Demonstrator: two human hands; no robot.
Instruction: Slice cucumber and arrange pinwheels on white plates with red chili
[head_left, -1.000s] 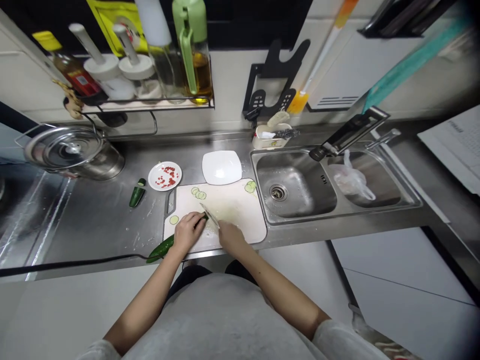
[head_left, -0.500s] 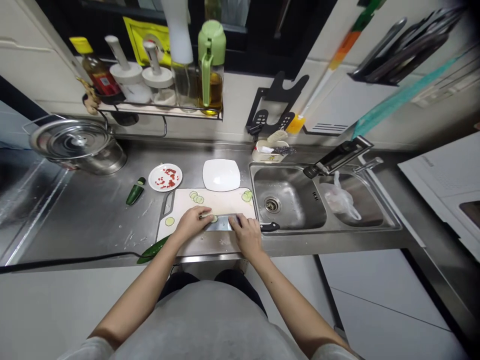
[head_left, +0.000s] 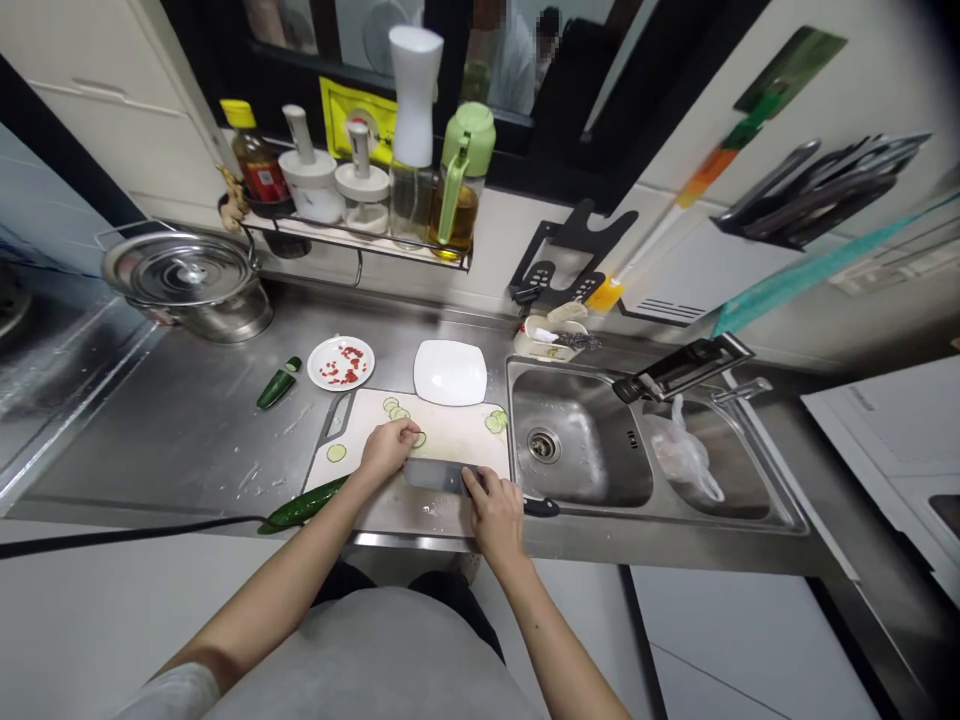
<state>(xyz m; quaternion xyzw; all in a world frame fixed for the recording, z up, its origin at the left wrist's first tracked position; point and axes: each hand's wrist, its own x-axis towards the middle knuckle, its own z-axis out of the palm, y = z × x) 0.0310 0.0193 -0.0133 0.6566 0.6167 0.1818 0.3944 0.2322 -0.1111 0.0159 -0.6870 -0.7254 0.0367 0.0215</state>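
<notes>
My left hand point(head_left: 388, 448) is closed in a pinch over the cutting board point(head_left: 367, 515), its fingertips at the edge of a thin cucumber slice point(head_left: 419, 439). My right hand point(head_left: 498, 508) grips a knife point(head_left: 433, 475), its wide blade lying low over the board below the slice. A black handle point(head_left: 541, 507) sticks out right of that hand; the join is hidden behind it. More cucumber slices point(head_left: 396, 410) lie at the board's upper left, a small pile point(head_left: 496, 422) at its right, and a single round point(head_left: 336, 453) at its left. My left forearm partly covers a whole cucumber point(head_left: 304, 505).
Behind the board stand a white square plate point(head_left: 450, 372) and a round plate point(head_left: 315, 372) with red pieces. A cut cucumber point(head_left: 276, 388) lies on the counter. The sink point(head_left: 585, 440) adjoins the board's right edge; a lidded pot point(head_left: 225, 315) is at left. A black cable point(head_left: 135, 532) crosses the front edge.
My left hand has moved away from the blade, and a slice shows at its fingertips. The knife and right hand sit nearer the board's front edge. The camera view has shifted.
</notes>
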